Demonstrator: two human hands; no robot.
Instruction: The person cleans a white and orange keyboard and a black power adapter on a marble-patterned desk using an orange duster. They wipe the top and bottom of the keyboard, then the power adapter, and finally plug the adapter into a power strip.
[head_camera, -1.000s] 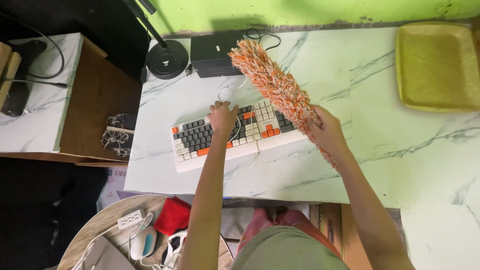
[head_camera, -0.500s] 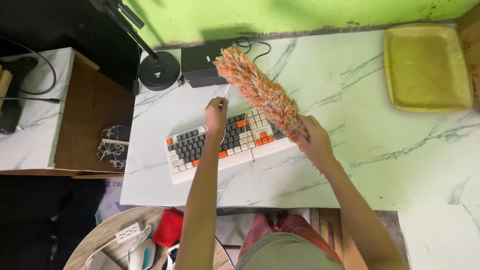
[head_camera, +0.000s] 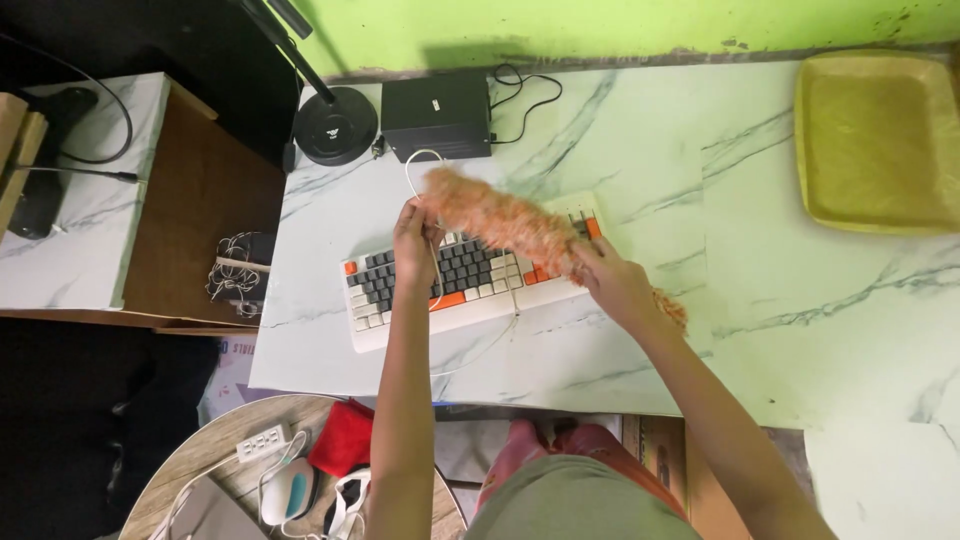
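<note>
right hand (head_camera: 615, 285): gripped around the handle of the orange duster (head_camera: 500, 220) | duster: swung down since a second ago, now lying flat across the keyboard (head_camera: 455, 275), so sweeping reaches the keys | left hand (head_camera: 415, 245): fingers curled on the keyboard's top edge by the white cable (head_camera: 420, 160) | keyboard: mid-counter (head_camera: 650, 140), tilted | yellow tray (head_camera: 880, 140): far right
</note>
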